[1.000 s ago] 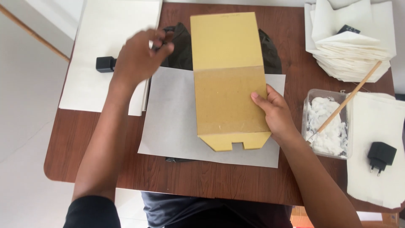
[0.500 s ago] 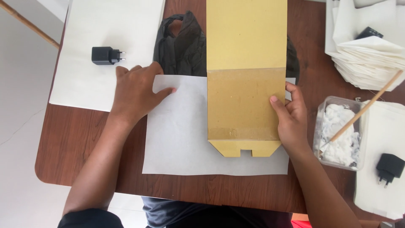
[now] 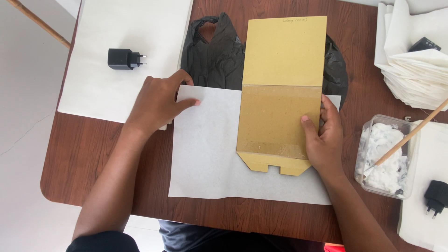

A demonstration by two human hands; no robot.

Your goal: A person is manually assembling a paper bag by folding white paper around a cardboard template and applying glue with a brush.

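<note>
Now both hands (image 3: pixel 158 105) pin paper (image 3: pixel 205 154), prob

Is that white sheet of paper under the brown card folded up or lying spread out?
Spread out. The white sheet lies flat on the table, all edges showing, with no crease visible.

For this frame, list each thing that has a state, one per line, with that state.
cardboard template: flat on the paper sheet, pinned by right hand
paper sheet: unfolded, left hand on its corner
black bag: crumpled
plastic tub: open, stick inside
paper stack: folded
</note>
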